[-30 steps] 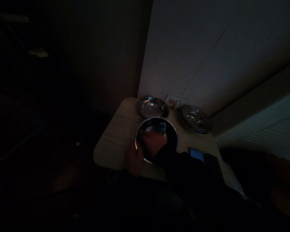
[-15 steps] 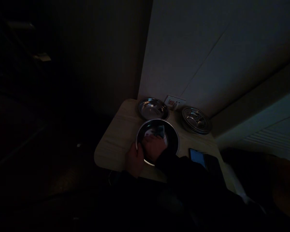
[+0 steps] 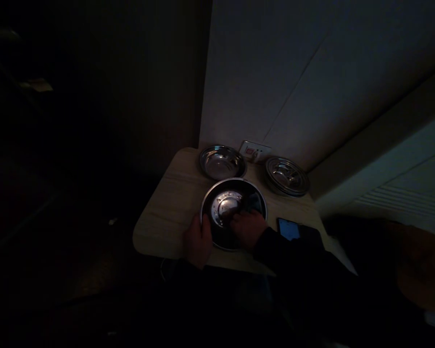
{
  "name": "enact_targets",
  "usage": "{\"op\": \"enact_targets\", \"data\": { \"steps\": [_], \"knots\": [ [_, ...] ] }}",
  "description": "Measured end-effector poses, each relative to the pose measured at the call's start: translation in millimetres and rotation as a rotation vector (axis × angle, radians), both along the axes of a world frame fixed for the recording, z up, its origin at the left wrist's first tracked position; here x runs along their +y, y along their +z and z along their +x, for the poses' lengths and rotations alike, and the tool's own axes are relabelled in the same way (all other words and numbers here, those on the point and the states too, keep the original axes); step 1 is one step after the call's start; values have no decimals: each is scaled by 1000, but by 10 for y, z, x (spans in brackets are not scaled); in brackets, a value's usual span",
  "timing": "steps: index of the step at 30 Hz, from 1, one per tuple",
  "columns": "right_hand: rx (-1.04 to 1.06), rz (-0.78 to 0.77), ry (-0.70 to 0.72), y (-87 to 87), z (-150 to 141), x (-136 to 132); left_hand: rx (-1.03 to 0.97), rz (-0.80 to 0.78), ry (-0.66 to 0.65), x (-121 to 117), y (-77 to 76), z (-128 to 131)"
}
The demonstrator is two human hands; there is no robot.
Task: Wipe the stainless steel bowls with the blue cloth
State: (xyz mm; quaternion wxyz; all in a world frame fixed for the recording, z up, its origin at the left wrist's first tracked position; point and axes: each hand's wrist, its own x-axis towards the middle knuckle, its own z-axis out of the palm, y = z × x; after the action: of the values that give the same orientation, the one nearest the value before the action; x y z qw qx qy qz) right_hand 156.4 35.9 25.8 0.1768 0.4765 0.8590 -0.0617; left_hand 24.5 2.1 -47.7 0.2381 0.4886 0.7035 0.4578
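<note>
A round steel bowl (image 3: 226,205) stands near the front of a small wooden-topped table, with light glinting off its bottom. My left hand (image 3: 197,242) is closed on its near-left rim, thumb on the inner side. Inside the bowl, my right hand (image 3: 249,228) presses against the right part of the wall with fingers curled. A dark greenish cloth (image 3: 254,201) shows just beyond its knuckles, bunched under the fingers. Dim light hides the fingertips and much of the cloth.
Behind the bowl sits another steel bowl (image 3: 222,164). A stack of steel dishes (image 3: 287,177) is at the back right, by a wall socket (image 3: 255,151). A lit phone (image 3: 288,229) lies right of the bowl on the table (image 3: 163,217).
My right hand has moved with the cloth from the bowl's bottom to its right side, uncovering the shiny bottom. My left hand keeps its hold on the rim. The view has shifted slightly.
</note>
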Motion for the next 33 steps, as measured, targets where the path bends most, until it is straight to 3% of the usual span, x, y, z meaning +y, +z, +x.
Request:
{"op": "enact_targets", "data": {
  "steps": [7, 10, 15, 22, 29, 33],
  "knots": [
    [169, 61, 3, -205, -399, 43, 3, 53, 36, 6, -32, -67],
    [160, 54, 35, -155, -309, 16, 26, 46, 78, -14, -27, -68],
    [80, 33, 31, -47, -46, -44, 36, 49, 4, -12, -1, 13],
    [176, 109, 12, -160, -440, 51, 21, 65, 28, 21, -18, -56],
    [94, 55, 59, -101, -43, -15, 78, 28, 58, -27, -5, 18],
    [140, 131, 22, -170, -206, -33, 99, 56, 31, -18, -12, 11]
  ]
}}
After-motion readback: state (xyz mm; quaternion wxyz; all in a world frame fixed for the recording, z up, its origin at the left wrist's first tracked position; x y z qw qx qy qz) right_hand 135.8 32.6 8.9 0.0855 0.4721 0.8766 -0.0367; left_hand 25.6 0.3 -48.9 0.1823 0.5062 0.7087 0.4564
